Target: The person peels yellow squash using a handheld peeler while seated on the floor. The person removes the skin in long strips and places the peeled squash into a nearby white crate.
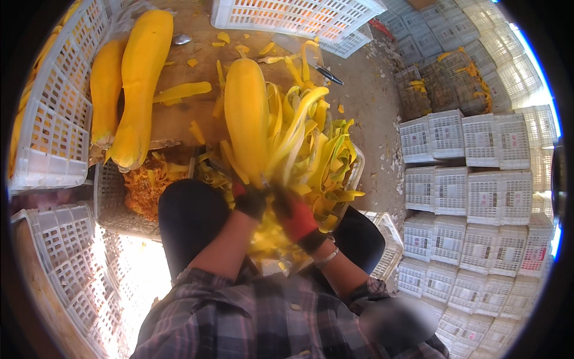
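Note:
A large peeled yellow squash (244, 112) lies lengthwise before me, its near end at my hands. My left hand (250, 201), in a dark and red glove, grips that near end. Close beside it, my right hand (296, 215), in a red and black glove, is curled and blurred. A small metallic glint shows between the hands, but I cannot tell which tool it is. Long strips of yellow peel (332, 152) heap up right of the squash, over a white plastic crate (357, 166). More blurred peel (269, 238) lies between my knees.
Two whole yellow squashes (143, 80) lie on the wooden board (179, 121) at left. Near them are a metal spoon (181, 39) and, farther right, a black-handled knife (329, 75). Orange seed pulp (145, 193) fills part of a lower crate. Stacked white crates (484, 197) stand right.

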Demonstrator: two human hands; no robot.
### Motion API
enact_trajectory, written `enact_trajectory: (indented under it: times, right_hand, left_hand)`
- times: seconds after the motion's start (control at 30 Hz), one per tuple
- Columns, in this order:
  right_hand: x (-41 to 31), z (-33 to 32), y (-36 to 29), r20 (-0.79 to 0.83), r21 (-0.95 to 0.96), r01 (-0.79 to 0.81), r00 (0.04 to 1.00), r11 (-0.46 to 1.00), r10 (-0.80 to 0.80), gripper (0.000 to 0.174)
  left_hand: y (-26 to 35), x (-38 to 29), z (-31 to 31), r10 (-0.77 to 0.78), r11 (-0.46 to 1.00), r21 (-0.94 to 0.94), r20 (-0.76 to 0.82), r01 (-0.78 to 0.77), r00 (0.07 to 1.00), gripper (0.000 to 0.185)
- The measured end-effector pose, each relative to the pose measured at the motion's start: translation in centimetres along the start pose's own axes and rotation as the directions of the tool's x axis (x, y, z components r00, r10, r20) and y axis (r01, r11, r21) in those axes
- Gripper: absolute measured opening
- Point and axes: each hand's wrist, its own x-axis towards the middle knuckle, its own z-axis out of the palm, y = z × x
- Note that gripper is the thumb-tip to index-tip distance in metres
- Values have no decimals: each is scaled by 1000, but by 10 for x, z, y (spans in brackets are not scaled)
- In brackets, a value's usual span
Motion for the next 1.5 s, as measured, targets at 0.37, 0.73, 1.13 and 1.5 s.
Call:
enact_trajectory:
  times: [0.37,0.73,1.13,1.5]
  right_hand:
    - [-66,26,-19,-51,200,-19,998,980,29,53]
    - [208,-108,-47,-372,40,336,879,941,-298,44]
    - [17,-33,2,-42,96,-2,999,995,6,49]
    - [149,-98,-47,-384,25,270,891,963,-240,36]
  left_hand:
    - [30,-14,13,-156,891,-393,200,225,967,66]
    - [34,-17,18,-247,788,-520,224,330,943,66]
    - [35,-22,22,-300,793,-509,155,336,941,62]
    - [42,-18,28,-239,856,-435,142,278,960,58]
